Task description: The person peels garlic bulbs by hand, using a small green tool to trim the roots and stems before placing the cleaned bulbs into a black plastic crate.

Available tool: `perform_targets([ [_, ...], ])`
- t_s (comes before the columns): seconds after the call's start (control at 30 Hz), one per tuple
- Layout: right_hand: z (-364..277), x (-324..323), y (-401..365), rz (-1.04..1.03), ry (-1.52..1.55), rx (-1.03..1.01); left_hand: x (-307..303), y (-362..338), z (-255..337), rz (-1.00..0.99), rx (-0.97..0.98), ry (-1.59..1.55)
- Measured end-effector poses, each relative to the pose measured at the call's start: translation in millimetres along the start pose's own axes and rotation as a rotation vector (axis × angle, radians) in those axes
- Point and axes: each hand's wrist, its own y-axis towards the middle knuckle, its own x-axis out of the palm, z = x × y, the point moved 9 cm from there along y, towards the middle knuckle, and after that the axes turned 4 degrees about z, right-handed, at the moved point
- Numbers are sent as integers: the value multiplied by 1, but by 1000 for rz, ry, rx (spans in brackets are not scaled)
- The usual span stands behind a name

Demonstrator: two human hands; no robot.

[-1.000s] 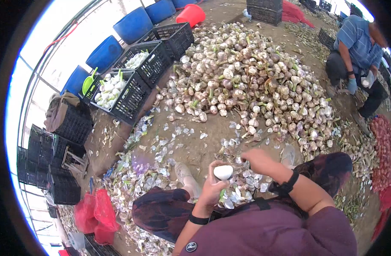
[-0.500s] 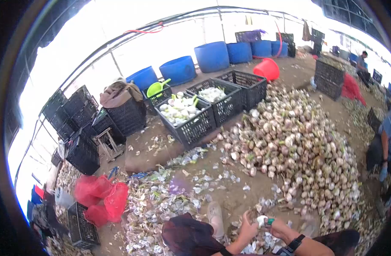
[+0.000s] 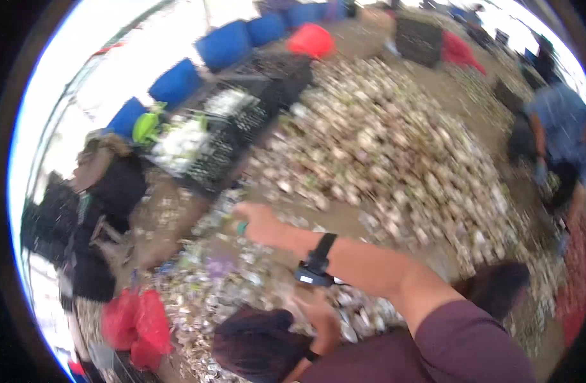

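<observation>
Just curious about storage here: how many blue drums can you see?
5 blue drums, in a row at upper left, given nearest to farthest. The picture is blurred, so more may be hidden near the top edge.

**A:** Everything's smeared by motion blur, nothing is held sharp. The garlic pile point(image 3: 395, 153) is turned to mush, and the outstretched right hand point(image 3: 261, 223) is softened too.

**B:** Yep. Hard daylight is let in from 9 to 12 o'clock and it's blown out to white there. Edges are bent by the fisheye, and a black ring is left all round. Shadows are barely cast.
</observation>
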Motion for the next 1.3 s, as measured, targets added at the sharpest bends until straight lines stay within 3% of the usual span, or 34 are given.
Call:
perform_targets([
  [0.07,63,1,-75,-100,-83,4,18,-11,52,-118,218,44],
  [0.1,89,14,-114,-185,-98,-26,18,-6,34,-191,91,-215],
  [0.17,199,-4,-213,-268,-71,437,18,-8,41,-172,41,-328],
  [0.2,205,-31,-250,-329,-132,607,16,-5,45,-180,83,-333],
  [0.23,262,-45,-294,-236,-324,541,12,-1,60,-171,138,-335],
  [0.27,291,-59,-336,-430,-313,803,13,-1,77,-167,200,-330],
  [0.33,331,-90,-389,-268,-366,865,2,-5,110,-169,326,-333],
  [0.37,400,-97,-437,-309,-439,899,-7,-5,127,-171,390,-347],
  [0.43,436,-113,-460,-214,-558,1014,-28,-11,169,-220,398,-504],
  [0.47,413,-133,-452,-89,-608,1093,-46,-15,192,-257,343,-648],
  [0.5,378,-153,-439,48,-649,1166,-74,-19,214,-225,429,-626],
  [0.6,403,-102,-446,-318,-640,1077,-139,-34,267,-177,716,-477],
  [0.67,372,-21,-417,-373,-445,759,-188,-16,270,160,792,-290],
  [0.7,337,22,-393,-360,-303,545,-206,-10,264,330,820,-198],
  [0.73,300,63,-373,-364,-171,343,-210,8,246,464,709,-66],
  [0.8,241,80,-324,-657,-66,612,-235,54,199,607,444,298],
  [0.83,208,85,-301,-801,-42,742,-262,86,151,508,308,668],
  [0.87,218,71,-272,-705,-166,650,-286,110,97,343,233,1138],
  [0.9,228,53,-255,-612,-279,554,-299,122,35,173,159,1295],
  [0.97,289,-9,-235,-174,-340,394,-301,113,-57,76,-78,686],
  [1.03,326,-70,-216,-100,-574,584,-284,88,-124,48,-291,564],
  [1.1,353,-97,-211,34,-644,535,-263,67,-166,-19,-390,641],
  [1.2,379,-51,-231,-251,-730,506,-251,51,-198,-107,-419,782],
  [1.3,340,47,-286,-280,-552,437,-240,56,-211,-176,-387,864],
])
